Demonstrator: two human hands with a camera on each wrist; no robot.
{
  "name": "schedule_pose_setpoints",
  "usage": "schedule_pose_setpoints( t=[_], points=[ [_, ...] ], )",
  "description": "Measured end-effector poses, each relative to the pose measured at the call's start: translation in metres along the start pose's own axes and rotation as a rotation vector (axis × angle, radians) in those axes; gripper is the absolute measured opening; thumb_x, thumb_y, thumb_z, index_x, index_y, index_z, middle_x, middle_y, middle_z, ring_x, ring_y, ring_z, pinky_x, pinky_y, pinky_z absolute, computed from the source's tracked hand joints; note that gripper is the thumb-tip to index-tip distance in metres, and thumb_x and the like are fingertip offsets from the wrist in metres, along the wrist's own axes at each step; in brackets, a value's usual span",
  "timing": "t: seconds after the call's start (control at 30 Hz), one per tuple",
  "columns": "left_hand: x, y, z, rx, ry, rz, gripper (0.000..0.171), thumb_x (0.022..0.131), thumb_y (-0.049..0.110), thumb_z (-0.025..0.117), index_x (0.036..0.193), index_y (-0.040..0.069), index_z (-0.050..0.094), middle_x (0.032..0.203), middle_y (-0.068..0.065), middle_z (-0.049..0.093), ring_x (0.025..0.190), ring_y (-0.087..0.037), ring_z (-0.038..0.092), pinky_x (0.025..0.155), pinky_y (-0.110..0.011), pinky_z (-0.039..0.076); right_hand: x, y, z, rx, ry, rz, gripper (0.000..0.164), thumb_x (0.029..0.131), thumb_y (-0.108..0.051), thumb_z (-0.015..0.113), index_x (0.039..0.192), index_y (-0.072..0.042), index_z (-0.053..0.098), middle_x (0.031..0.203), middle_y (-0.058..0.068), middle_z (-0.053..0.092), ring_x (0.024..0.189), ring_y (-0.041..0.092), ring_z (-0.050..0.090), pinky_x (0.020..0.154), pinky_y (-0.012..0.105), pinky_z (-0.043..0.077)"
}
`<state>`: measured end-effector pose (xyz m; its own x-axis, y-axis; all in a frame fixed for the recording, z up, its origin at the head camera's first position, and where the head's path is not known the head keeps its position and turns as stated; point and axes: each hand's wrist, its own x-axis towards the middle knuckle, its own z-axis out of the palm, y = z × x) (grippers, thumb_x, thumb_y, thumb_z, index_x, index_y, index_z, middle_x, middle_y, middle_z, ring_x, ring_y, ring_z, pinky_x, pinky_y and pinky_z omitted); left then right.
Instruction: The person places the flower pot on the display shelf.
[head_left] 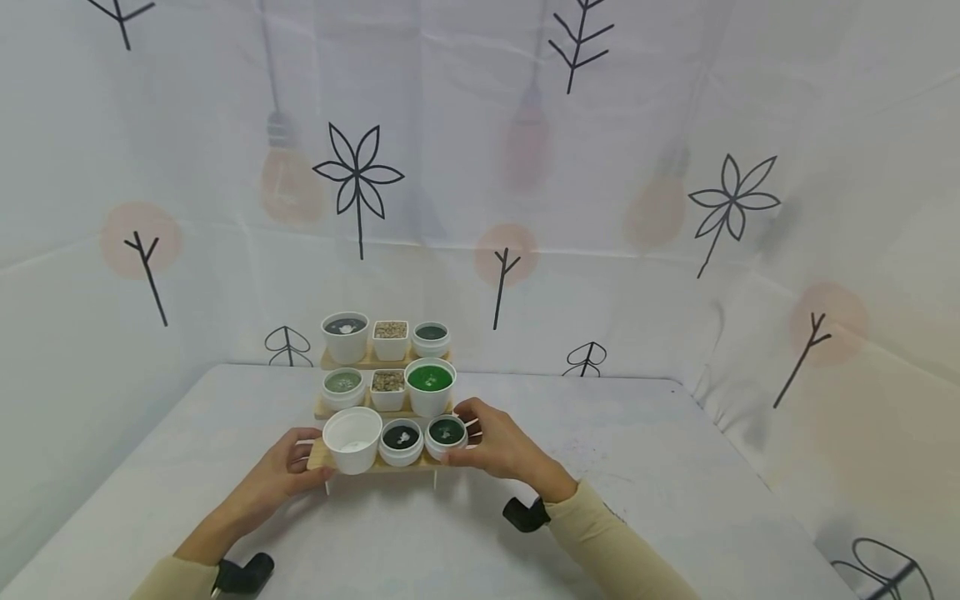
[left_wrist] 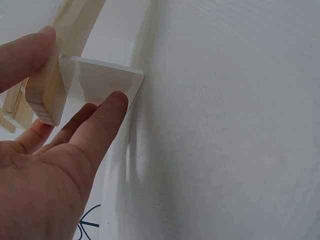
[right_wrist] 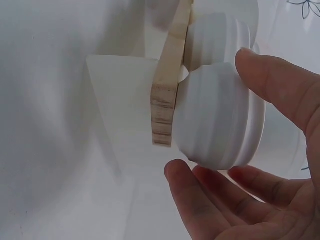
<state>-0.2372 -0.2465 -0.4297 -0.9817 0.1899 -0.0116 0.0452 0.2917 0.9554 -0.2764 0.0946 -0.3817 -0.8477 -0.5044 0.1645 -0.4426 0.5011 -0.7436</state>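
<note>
A stepped stand bears small white pots in three rows. My left hand (head_left: 279,472) is at the left end of its front wooden board (head_left: 321,456), thumb on one side and fingers on the other. In the left wrist view, fingertips reach beside a clear leg panel (left_wrist: 102,80) under the board. My right hand (head_left: 504,446) holds a low round white pot (right_wrist: 217,117) with dark green contents at the front row's right end, thumb near its rim and fingers round its far side. Beside it sit a pot with blackish contents (head_left: 401,442) and a larger white cup (head_left: 352,438).
The middle row has a pale green pot (head_left: 344,388), a square pot of grainy material (head_left: 388,389) and a bright green cup (head_left: 431,386). At the back stand a grey-filled cup (head_left: 345,337), another grainy square pot (head_left: 391,339) and a dark green pot (head_left: 431,338). A white-covered table (head_left: 660,467) meets patterned cloth walls.
</note>
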Motion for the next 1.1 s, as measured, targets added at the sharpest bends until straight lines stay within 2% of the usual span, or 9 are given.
schedule_pose_setpoints(
  t=[0.4, 0.7, 0.87, 1.1],
  points=[
    [0.005, -0.0015, 0.0006, -0.005, 0.012, -0.006, 0.071, 0.083, 0.019, 0.075, 0.135, 0.001, 0.031, 0.138, -0.031, 0.042, 0.124, -0.041, 0.049, 0.093, -0.042, 0.051, -0.001, 0.002, -0.0023, -0.009, -0.003, 0.027, 0.065, 0.074, -0.03, 0.083, 0.124, -0.006, 0.05, 0.113, 0.005, 0.06, 0.1, 0.023, 0.06, 0.084, 0.034, 0.054],
    [0.0064, -0.0006, 0.0027, -0.008, 0.016, -0.008, 0.072, 0.082, 0.02, 0.076, 0.135, 0.001, 0.031, 0.138, -0.03, 0.043, 0.124, -0.04, 0.049, 0.094, -0.042, 0.05, -0.0019, 0.0044, -0.0043, -0.038, 0.008, 0.05, 0.069, 0.073, -0.034, 0.083, 0.126, -0.006, 0.049, 0.115, 0.006, 0.06, 0.1, 0.02, 0.06, 0.086, 0.037, 0.054],
    [0.0068, 0.0003, 0.0033, -0.006, 0.02, -0.018, 0.073, 0.082, 0.021, 0.076, 0.135, 0.001, 0.03, 0.138, -0.03, 0.043, 0.124, -0.04, 0.049, 0.094, -0.042, 0.05, -0.0027, 0.0048, -0.0065, -0.04, 0.01, 0.064, 0.073, 0.072, -0.034, 0.084, 0.128, -0.004, 0.048, 0.116, 0.008, 0.059, 0.102, 0.024, 0.06, 0.086, 0.038, 0.053],
    [0.0048, 0.0019, 0.0003, 0.025, 0.027, -0.026, 0.073, 0.083, 0.025, 0.075, 0.136, 0.002, 0.031, 0.138, -0.03, 0.042, 0.123, -0.042, 0.049, 0.093, -0.043, 0.051, -0.0091, 0.0051, -0.0099, -0.052, 0.018, 0.079, 0.072, 0.073, -0.035, 0.083, 0.13, -0.008, 0.047, 0.118, 0.009, 0.058, 0.105, 0.025, 0.06, 0.089, 0.038, 0.052]
  ],
)
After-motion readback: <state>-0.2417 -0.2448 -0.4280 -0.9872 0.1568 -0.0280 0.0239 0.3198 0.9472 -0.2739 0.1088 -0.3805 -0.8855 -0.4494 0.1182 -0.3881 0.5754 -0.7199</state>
